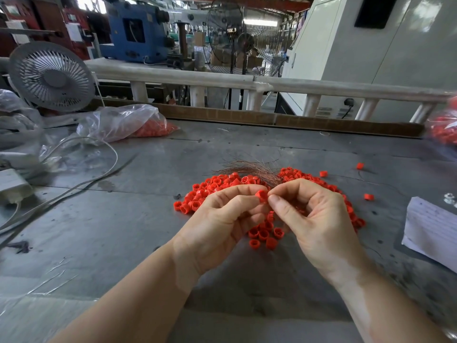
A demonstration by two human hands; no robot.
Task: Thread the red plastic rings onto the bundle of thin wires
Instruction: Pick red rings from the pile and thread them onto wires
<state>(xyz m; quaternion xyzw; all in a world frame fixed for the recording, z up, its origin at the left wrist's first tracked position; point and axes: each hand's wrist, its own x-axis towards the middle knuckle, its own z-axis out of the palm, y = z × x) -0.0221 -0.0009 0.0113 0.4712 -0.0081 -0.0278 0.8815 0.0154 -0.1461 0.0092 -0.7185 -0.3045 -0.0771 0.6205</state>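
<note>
Head view: grey scuffed surface [138,219] fills the lower frame, inside a factory hall. White railing [247,81] runs across behind it; blue machine [134,30] upper left, big pedestal fan [228,35] top centre, white cabinet [371,45] upper right.

On the surface: small grey desk fan [50,75] at far left, clear plastic bag [123,123] with red parts beside it, white cable [99,154] looping left of centre, white paper sheet [430,226] at right edge. Another bag of red parts [442,129], blurred, at right edge.

Pile of loose red rings [217,185] spreads mid-frame, partly hidden under both hands; a few strays lie to the right. Bundle of thin wires [249,168], copper-coloured, lies over the pile's far side, fanned out leftward, its near end running toward the fingertips.

Left hand [222,224] curled, thumb and forefinger pinching one red ring [261,195] above the pile. Right hand [314,219] curled, fingertips meeting the ring; it seems to pinch the wire end, too fine to confirm.
</note>
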